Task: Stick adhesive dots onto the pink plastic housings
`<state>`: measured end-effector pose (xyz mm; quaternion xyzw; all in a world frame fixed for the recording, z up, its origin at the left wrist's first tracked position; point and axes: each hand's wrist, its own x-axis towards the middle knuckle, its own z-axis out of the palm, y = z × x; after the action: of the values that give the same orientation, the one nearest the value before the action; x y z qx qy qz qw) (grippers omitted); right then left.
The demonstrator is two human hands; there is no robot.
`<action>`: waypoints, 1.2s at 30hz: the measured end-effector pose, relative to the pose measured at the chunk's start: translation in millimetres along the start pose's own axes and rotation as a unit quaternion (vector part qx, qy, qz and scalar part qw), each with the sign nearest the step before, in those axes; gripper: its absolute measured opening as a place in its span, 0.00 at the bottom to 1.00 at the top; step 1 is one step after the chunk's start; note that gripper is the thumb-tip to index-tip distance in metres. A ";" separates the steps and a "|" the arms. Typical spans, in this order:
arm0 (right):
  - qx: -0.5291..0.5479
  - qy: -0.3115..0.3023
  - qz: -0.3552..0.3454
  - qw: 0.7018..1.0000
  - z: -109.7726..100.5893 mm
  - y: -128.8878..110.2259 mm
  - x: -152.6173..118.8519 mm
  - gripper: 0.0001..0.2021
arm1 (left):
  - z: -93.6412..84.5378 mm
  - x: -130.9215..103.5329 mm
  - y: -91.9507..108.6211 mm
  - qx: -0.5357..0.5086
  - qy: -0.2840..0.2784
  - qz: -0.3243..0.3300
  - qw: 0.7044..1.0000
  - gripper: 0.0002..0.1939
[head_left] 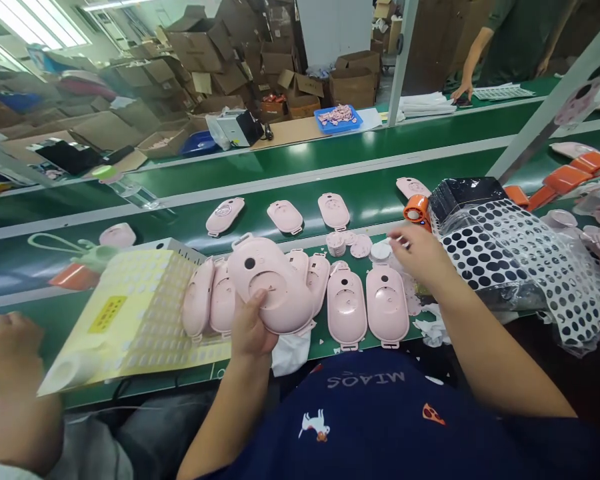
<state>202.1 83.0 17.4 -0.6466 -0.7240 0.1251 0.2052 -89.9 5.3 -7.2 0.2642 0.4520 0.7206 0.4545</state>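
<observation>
Gripping glossy, rounded pink plastic casing (281,268), circular recess (276,292), black dot (250,263): left fingers (254,305). Right fingers (406,235), bent beside pale discs (381,252): grip unclear.

Lettering (365,380) on the front of the dark blue shirt (380,430), inverted to the camera, appears to read "MIAOS". A yellow label (107,314) on the pale yellow sheet (87,350) bears red characters, too small to be read. The raised pink casing (290,317) carries a small triangular sign within its round recess. No number could be read with certainty.
</observation>
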 end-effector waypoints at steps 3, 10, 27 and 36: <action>-0.140 -0.083 -0.038 0.986 28.9 -8.9 13.0 0.13 | -7.6 0.2 -2.6 0.003 0.027 -0.011 1.000 0.30; -0.226 -0.116 -0.099 0.962 91.2 -16.0 42.9 0.16 | -6.7 -15.5 -23.2 0.014 -0.025 -0.089 0.996 0.42; -0.177 0.062 -0.088 0.978 32.9 -35.5 17.5 0.17 | 11.5 -19.6 -37.6 -0.027 -0.104 -0.183 0.977 0.47; -0.120 0.015 -0.352 0.928 0.1 -87.1 -61.9 0.06 | 29.1 -27.1 -41.9 -0.028 -0.181 -0.173 0.968 0.44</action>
<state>129.8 10.3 47.8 -0.3722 -0.9113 -0.0530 0.1677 -37.3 0.4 -30.6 0.2950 0.3805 0.5838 0.6537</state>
